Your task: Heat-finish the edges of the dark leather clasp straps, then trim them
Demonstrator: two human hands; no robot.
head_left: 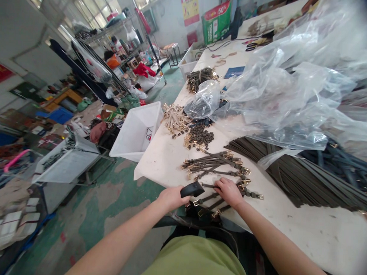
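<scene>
Noting first the green shirt [194, 262] at the bottom of the view, with the table edge [148, 168] just ahead. Left hand [171, 198]: fingers closed around a black handle [192, 190]; what the handle belongs to cannot be told. Right hand [228, 192]: fingers together, lying over buckled straps [217, 203] at the near end of the table. Whether they pinch a strap cannot be told, though the hand seems placed to pin the straps down.

More straps [214, 164] lie just beyond in a loose row, probably spread so each gold-coloured buckle is easy to reach. Farther up are a heap of gold-coloured clasps [173, 119], a heap of small dark pieces [200, 136] and a small plastic bag [203, 100], apparently kept apart so the kinds do not mix.

To the right, a stack of long dark strips [278, 173] lies partly under a big plastic sheet [278, 88]. A white crate [135, 130] stands beside the table's left edge, seemingly within easy reach. Metal shelves [103, 34] and a wall poster [190, 9] stand far off.
</scene>
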